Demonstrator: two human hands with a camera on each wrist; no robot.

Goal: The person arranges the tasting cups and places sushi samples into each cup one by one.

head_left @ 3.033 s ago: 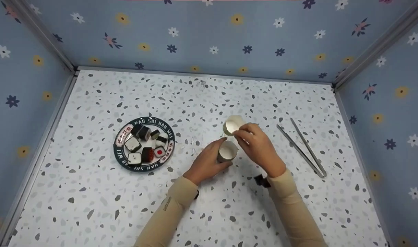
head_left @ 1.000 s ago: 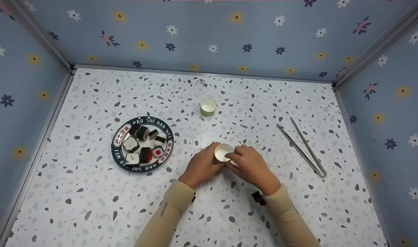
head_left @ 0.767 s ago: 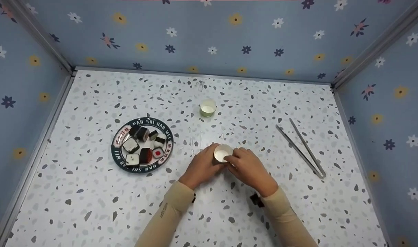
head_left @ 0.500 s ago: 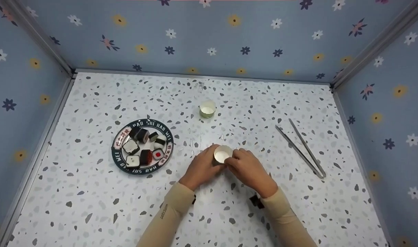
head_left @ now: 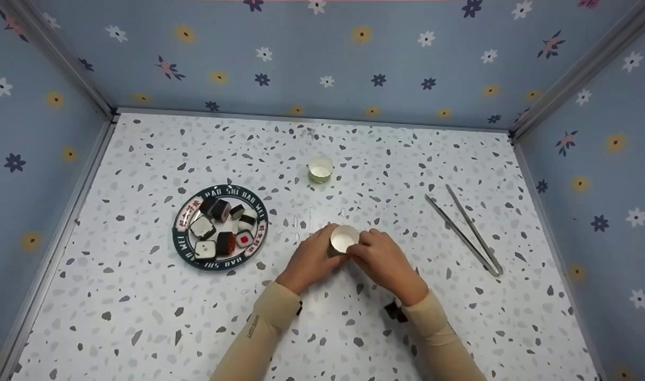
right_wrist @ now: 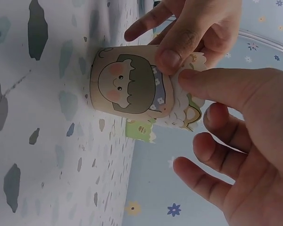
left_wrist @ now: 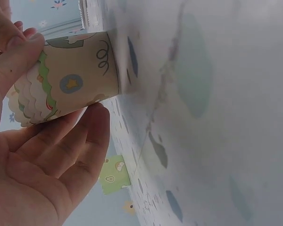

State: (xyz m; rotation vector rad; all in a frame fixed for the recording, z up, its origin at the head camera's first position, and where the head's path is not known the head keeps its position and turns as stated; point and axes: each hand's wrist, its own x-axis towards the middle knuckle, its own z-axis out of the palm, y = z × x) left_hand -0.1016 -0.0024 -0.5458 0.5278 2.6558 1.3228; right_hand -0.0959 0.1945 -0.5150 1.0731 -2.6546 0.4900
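Across the speckled table (head_left: 322,338), good open room around the work, bounded by a plate (head_left: 182,241) well off to the left, tongs (head_left: 460,234) spread to the right, and the back edge well beyond. With left hand (head_left: 311,262) curled round the stacked cups (head_left: 344,238) at mid-table, and right hand (head_left: 385,264) pinching their rim, other fingers loosely bent, apparently at the step of loosening one from the nest; likely calls for a firm left hold and a gentle single-rim pull. Farther back, upright and apart, a green cup (head_left: 320,172) with space beside it.
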